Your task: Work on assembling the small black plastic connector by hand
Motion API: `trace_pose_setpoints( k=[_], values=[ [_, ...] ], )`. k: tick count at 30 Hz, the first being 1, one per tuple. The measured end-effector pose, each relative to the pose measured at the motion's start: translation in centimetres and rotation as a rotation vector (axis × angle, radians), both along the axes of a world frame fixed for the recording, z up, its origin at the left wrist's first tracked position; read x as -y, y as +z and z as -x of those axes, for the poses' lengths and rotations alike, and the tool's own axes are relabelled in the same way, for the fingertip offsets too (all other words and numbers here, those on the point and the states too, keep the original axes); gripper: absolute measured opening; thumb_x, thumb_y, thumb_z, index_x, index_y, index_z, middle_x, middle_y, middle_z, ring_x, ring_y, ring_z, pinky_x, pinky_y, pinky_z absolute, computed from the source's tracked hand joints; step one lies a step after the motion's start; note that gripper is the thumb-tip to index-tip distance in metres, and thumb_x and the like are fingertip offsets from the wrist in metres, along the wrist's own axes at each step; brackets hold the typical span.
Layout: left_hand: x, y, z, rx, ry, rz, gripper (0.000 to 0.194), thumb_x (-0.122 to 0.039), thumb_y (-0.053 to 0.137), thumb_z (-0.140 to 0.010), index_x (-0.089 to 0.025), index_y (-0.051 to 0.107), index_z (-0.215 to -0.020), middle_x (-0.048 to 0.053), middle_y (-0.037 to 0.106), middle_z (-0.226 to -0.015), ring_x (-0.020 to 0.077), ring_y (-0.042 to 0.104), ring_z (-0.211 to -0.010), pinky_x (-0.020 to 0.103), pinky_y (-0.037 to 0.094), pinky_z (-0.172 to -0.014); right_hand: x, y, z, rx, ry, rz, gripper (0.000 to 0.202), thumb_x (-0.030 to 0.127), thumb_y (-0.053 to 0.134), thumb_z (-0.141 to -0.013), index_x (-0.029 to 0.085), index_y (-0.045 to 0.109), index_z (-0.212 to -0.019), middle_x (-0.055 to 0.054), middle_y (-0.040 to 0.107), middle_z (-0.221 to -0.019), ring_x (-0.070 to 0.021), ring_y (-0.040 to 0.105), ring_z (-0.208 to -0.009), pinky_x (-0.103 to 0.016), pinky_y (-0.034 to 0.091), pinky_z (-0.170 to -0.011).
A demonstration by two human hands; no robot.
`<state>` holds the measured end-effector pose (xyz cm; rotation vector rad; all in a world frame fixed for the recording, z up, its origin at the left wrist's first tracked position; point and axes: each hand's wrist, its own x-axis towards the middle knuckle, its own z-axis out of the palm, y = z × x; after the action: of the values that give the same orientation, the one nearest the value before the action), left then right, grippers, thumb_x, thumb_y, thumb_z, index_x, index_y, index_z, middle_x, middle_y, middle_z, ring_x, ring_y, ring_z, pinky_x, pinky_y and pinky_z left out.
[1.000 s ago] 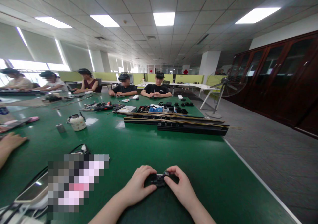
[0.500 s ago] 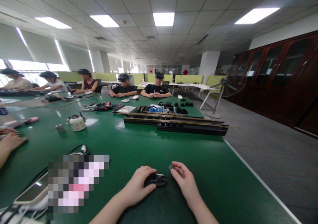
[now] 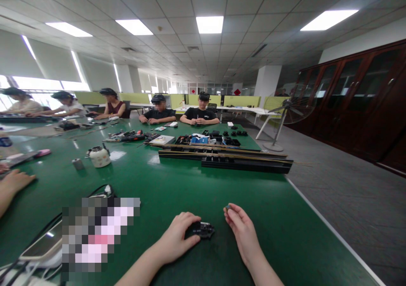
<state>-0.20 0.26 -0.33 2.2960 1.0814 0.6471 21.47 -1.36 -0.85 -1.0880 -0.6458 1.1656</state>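
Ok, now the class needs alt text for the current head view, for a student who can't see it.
A person's left hand holds a small black part on a green table, while the right hand, apart from it, pinches a tiny piece. Beyond lie long black bars, with a pale pot to their left and people seated farther back.

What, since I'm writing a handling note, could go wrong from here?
The right hand pinches a small piece at its fingertips; it might slip and skitter across the green table. The left hand holds the black part near one end, so a bump could perhaps turn it.
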Motion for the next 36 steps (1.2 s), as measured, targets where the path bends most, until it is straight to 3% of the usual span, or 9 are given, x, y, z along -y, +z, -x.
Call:
trace_pose_setpoints(
  k=[11,36],
  values=[
    [0.02,0.23,-0.07,-0.010,0.001,0.007,0.038,-0.024,0.061,-0.077,-0.023,0.055,-0.115,0.007,0.058,-0.110,0.0234,0.050,-0.102,0.037,0.038,-0.093,-0.02,0.42,-0.12,-0.122,-0.019,0.019,0.043,0.043,0.080,-0.051,0.020,0.064,-0.084,-0.002,0.070,-0.082,-0.0185,0.064,-0.081,-0.032,0.050,-0.078],
    [0.08,0.23,-0.07,-0.007,-0.005,0.006,0.038,-0.025,0.060,-0.078,-0.024,0.055,-0.115,0.006,0.058,-0.110,0.0240,0.050,-0.102,0.037,0.038,-0.093,0.01,0.31,0.02,-0.062,-0.021,-0.019,0.045,0.045,0.079,-0.053,0.022,0.059,-0.086,-0.002,0.070,-0.081,-0.0192,0.065,-0.082,-0.032,0.050,-0.077]
  ],
)
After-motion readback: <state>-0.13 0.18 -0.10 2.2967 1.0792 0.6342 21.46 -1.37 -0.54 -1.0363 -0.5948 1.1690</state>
